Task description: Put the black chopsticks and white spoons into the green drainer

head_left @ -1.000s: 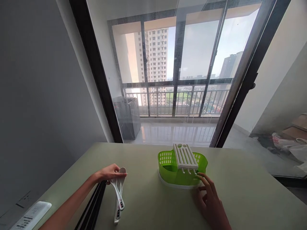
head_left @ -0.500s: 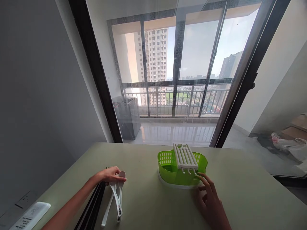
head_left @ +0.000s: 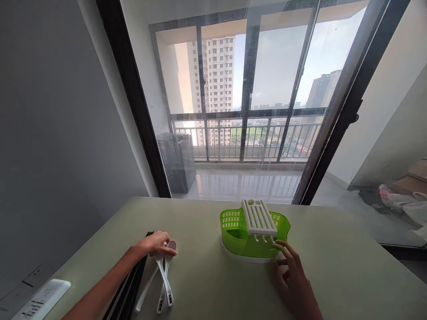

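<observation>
My left hand [head_left: 154, 245] rests palm down on the bowls of three white plastic spoons [head_left: 163, 276] lying on the pale green table [head_left: 333, 266], its fingers curled over them. A bundle of black chopsticks [head_left: 128, 289] lies just left of the spoons, under my forearm. My right hand [head_left: 293, 280] lies on the table with its fingers spread, the fingertips touching the near right side of a green slotted cutlery basket [head_left: 236, 235]. A white slotted rack [head_left: 258, 216] sits across the basket's top, and a white drip tray lies under it.
A white remote control [head_left: 43, 300] lies at the table's left front corner. Beyond the table stands a glass sliding door with a dark frame [head_left: 133, 102], then a balcony with a railing. Bags and boxes [head_left: 400, 200] lie on the floor at the right.
The spoons were lifted in my left hand a second ago; now they lie fanned out on the table under it. My right hand has stayed at the basket.
</observation>
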The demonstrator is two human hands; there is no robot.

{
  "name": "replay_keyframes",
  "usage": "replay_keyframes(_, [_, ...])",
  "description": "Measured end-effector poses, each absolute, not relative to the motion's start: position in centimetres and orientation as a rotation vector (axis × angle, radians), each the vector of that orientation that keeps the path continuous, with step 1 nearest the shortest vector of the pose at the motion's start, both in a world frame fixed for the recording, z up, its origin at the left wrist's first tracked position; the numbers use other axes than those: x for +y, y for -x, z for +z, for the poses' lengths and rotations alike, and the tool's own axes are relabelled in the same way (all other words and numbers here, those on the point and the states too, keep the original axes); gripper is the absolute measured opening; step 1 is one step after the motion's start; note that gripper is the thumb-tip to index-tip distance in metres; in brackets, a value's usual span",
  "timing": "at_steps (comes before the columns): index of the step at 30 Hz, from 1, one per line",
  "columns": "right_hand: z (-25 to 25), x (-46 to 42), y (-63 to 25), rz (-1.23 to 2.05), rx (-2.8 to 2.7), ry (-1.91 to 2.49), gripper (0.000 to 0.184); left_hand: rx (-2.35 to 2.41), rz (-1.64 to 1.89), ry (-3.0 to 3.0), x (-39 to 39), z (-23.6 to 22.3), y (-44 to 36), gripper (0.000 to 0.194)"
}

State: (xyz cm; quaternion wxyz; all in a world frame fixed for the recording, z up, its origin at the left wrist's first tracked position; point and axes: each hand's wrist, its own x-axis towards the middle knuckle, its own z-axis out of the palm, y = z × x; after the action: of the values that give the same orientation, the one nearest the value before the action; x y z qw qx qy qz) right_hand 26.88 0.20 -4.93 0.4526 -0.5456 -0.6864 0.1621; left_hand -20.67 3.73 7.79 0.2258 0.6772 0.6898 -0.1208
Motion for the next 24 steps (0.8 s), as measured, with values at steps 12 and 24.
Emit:
replay_keyframes(12, [-4.2, -0.2, -26.5, 0.401, -1.687, 1.348, 0.048, 1.968, -0.301, -2.064, 2.7, 7.8, 19.6, 0.047])
replay_keyframes(24, [-3.4, -0.7, -26.0, 0.395, -1.659, 1.377, 0.047, 2.048, -0.300, -2.044, 1.0, 8.0, 18.8, 0.051])
